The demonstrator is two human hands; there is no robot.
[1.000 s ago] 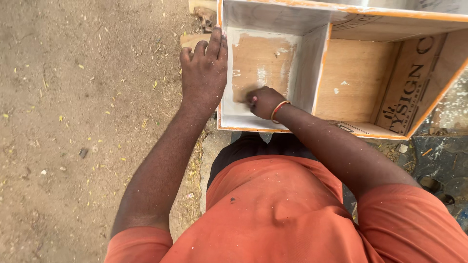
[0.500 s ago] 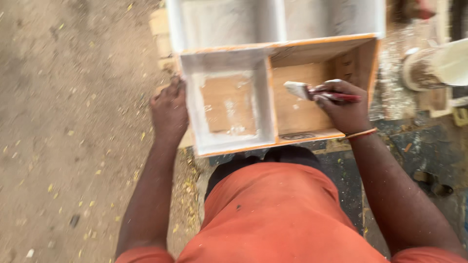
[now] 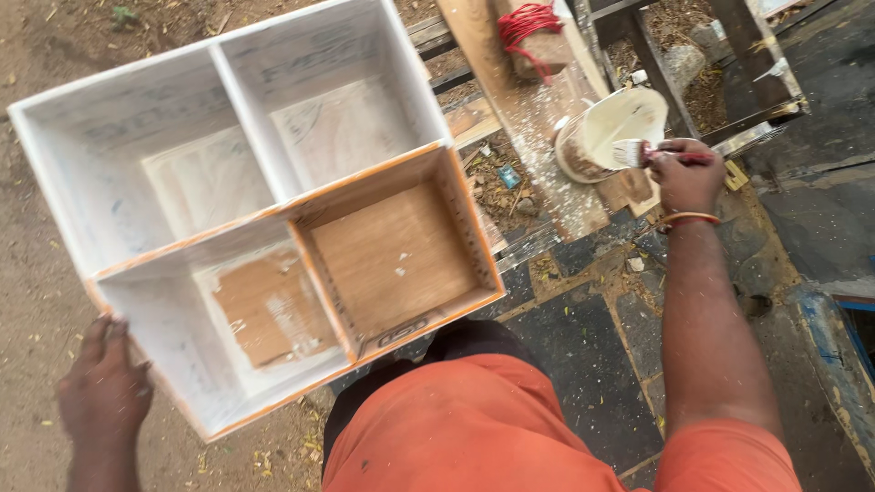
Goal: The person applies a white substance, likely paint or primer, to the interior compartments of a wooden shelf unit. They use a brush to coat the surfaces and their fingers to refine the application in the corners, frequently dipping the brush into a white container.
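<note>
While the right hand (image 3: 685, 178) was closed around a red-handled paintbrush (image 3: 652, 153), its white bristles sat at the rim of a paint bucket (image 3: 606, 132) resting on a spattered plank (image 3: 538, 118). Left hand (image 3: 105, 387) was gripping the lower left corner of the four-compartment wooden box (image 3: 264, 210), fingers curled on its edge. Box looked mostly coated white, though one near compartment was bare brown ply and another only patchy. It sat tilted over the dirt ground (image 3: 36, 301), just in front of the person.

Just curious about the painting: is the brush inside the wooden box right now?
No, the right hand holds the brush over the paint bowl, well clear of the box.
</note>
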